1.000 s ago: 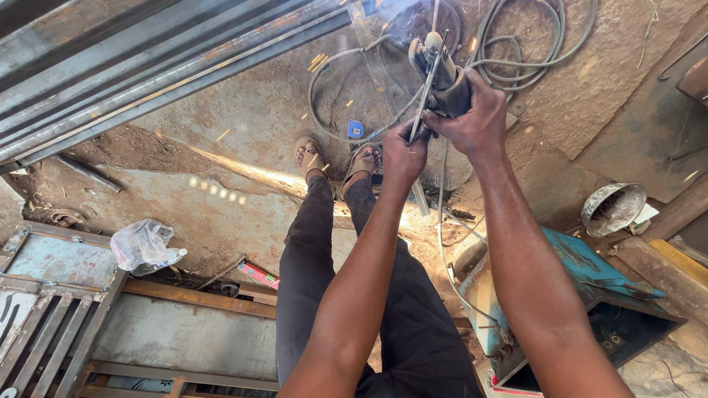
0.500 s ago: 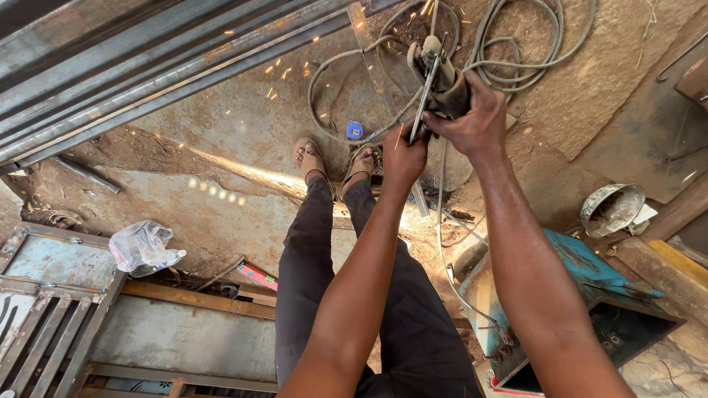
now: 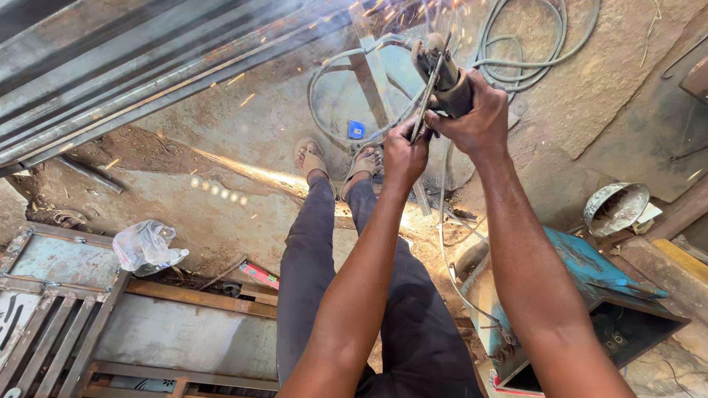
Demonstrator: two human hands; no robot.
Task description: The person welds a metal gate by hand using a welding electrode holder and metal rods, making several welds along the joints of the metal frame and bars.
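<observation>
Steel bar (image 3: 372, 81), a narrow length running away from the viewer across the dirt floor (image 3: 243, 140), is being worked by one angle grinder (image 3: 442, 77) held out ahead at arm's length, above the person's two sandalled feet (image 3: 339, 158). Right hand (image 3: 476, 118) is wrapped closed around the dark grinder body; left hand (image 3: 404, 151) is closed lower and just beside it, gripping near the guard or side handle, though which of the two cannot be told. Grinder's long axis points forward and slightly leftward, disc end farthest from the body and meeting the bar, where orange sparks (image 3: 383, 15) fan up and leftward. Both hands touch the tool; the right one reaches farther forward. One grey coiled cable (image 3: 516, 51) lies beyond the tool. Long steel sections (image 3: 133, 66), several, lie stacked at upper left. One blue machine case (image 3: 590, 287) stands at lower right, one round metal pan (image 3: 616, 206) just beyond it, one crumpled plastic bag (image 3: 147, 247) at left.
</observation>
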